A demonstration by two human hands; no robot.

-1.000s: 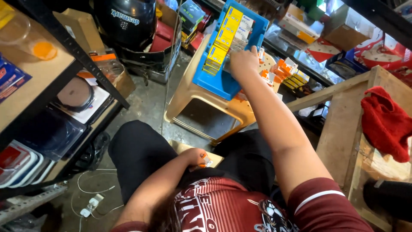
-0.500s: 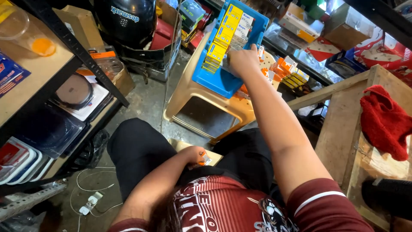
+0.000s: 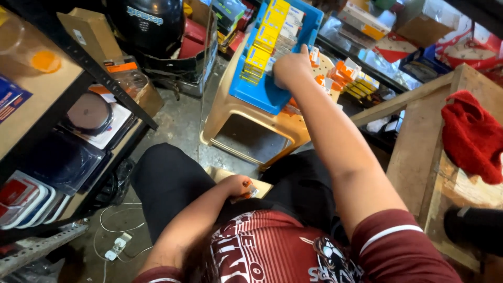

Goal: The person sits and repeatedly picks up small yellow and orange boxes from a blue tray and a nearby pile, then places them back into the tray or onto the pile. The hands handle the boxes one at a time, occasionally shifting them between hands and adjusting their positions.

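One tan plastic stool (image 3: 246, 123) is seen standing on the concrete floor ahead of the knees, and one blue tray (image 3: 267, 91) is laid across its seat. The tray's long axis runs from near left to far right, its far end pointing toward the shelves and cut off by the top edge. Yellow and white small boxes (image 3: 267, 36) are packed inside in rows; an exact count cannot be made. More small orange boxes (image 3: 346, 73) are heaped just right of the tray. One red cloth (image 3: 471, 133) is draped on a wooden frame (image 3: 419, 152) at the right. The right hand (image 3: 291, 68) is curled shut over boxes inside the tray, fingertips hidden. The left hand (image 3: 237, 186) is closed around a small object in the lap, too hidden to identify.
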